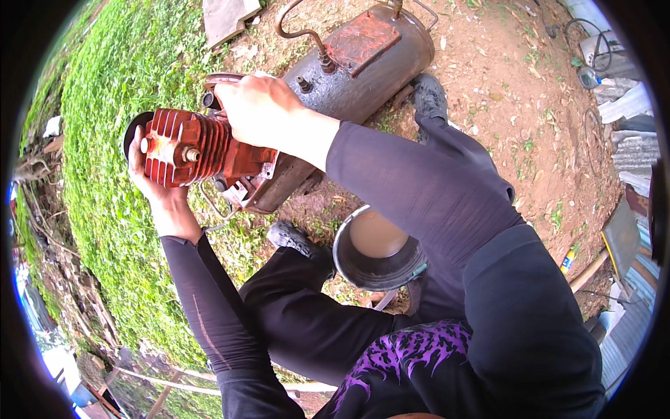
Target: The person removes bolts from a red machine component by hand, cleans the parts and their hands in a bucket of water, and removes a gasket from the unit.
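The left hand (150, 184) is partly hidden by the finned cylinder (183, 145), the bucket (368, 271) by the right sleeve (412, 178). The curved pipe (281, 25) is cut off above.

Brown ground (537, 140) meets green grass (118, 105) at left. On the ground rest a grey tank (352, 92), a black bucket (370, 276) of murky water (379, 234) and a flat slab (227, 19).

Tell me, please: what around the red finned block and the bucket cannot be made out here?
Head view:
Left grip: partly hidden behind the red finned block.
Right grip: some fingertips hidden by the hand itself.
Bucket: bottom hidden by cloudy liquid, some rim by right sleeve.
Upright pipe: cut off by top edge.
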{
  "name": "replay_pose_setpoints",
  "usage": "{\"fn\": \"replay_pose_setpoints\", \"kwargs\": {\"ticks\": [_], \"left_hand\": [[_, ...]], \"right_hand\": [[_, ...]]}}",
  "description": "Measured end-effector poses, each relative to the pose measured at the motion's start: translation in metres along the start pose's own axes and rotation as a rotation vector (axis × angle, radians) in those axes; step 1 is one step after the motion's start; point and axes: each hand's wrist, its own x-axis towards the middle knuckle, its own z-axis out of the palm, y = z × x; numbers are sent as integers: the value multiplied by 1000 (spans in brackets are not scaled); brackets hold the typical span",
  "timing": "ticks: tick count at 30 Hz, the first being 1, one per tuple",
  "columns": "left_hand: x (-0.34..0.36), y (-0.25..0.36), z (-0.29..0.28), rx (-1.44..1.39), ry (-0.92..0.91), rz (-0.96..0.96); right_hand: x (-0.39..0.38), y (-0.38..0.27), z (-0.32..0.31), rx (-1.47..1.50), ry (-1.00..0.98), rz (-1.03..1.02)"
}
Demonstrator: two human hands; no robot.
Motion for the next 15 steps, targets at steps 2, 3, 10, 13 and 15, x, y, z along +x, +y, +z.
{"fn": "replay_pose_setpoints", "kwargs": {"ticks": [2,3,10,13,15], "left_hand": [[-2,1,0,-41,-81,-26],[-1,-3,8,-30,44,38],[-2,-3,12,-17,80,15],[-2,-1,7,-10,40,-7],[-1,0,7,-7,52,8]], "right_hand": [[0,2,-1,-23,13,30],[-1,4,0,-68,34,-7],[1,1,11,41,92,41],[0,2,10,37,116,5],[-1,3,12,6,159,2]]}}
